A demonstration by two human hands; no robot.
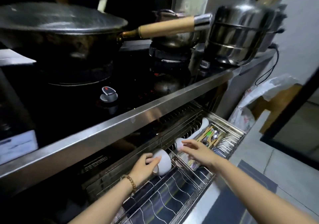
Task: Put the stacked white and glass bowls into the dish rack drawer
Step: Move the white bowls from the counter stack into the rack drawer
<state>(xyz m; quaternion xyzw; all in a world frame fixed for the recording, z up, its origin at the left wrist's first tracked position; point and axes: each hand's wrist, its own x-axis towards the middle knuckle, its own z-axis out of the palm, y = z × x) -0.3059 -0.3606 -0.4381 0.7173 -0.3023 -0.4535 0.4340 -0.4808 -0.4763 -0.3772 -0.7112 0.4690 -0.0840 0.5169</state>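
The wire dish rack drawer (pixel 172 201) stands pulled out below the steel counter. My left hand (pixel 145 167) grips a white bowl (pixel 164 161) that lies tilted on its side over the rack wires. Whether a glass bowl is nested inside it I cannot tell. My right hand (pixel 198 152) hovers over the rack with fingers spread, its fingertips close to a second white bowl (pixel 178 143) standing on edge in the rack. A curved white dish (pixel 201 129) sits further back.
A cutlery tray (pixel 211 137) with spoons and chopsticks fills the drawer's far right part. The steel counter edge (pixel 120 125) overhangs the drawer. Above stand a lidded wok (pixel 58 34), a wooden-handled pot (pixel 174 37) and a steel steamer (pixel 241 34). Tiled floor lies to the right.
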